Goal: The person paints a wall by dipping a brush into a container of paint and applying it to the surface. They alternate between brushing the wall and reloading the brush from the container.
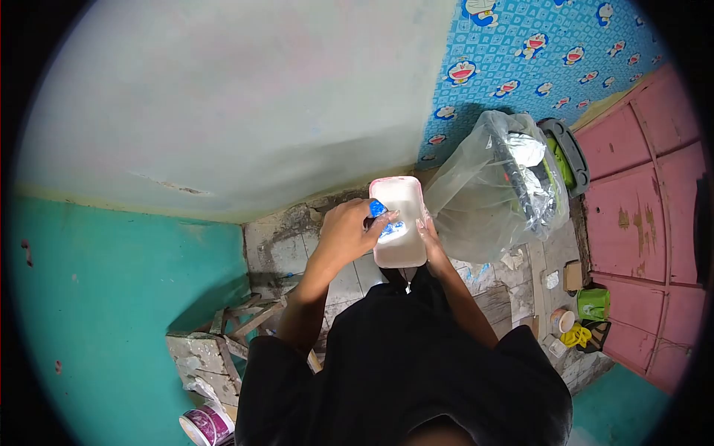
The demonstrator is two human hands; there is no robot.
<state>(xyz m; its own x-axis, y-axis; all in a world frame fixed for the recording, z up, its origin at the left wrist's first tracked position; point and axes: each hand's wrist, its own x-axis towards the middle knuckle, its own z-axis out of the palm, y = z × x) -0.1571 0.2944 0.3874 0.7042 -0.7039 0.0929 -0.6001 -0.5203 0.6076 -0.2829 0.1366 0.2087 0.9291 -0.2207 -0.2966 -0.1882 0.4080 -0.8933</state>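
Held up in front of my chest is a shallow white rectangular tray (405, 256) with a pinkish rim. My right hand (431, 241) grips its right edge, thumb on the inner side and the other fingers hidden beneath. Over the tray's left side, my left hand (348, 229) is closed on a small blue-and-white packet (391, 231), pinched between thumb and fingers. Part of the packet is covered by the fingers. Whitish smears show on both hands' fingertips.
A plastic-wrapped object (513, 178) stands ahead right. Along the pink panels (632, 215) lie a green container (593, 304), a small tub (562, 320) and a yellow coil (575, 336). At left are a wooden stand (204, 364) and a purple-white bucket (207, 425).
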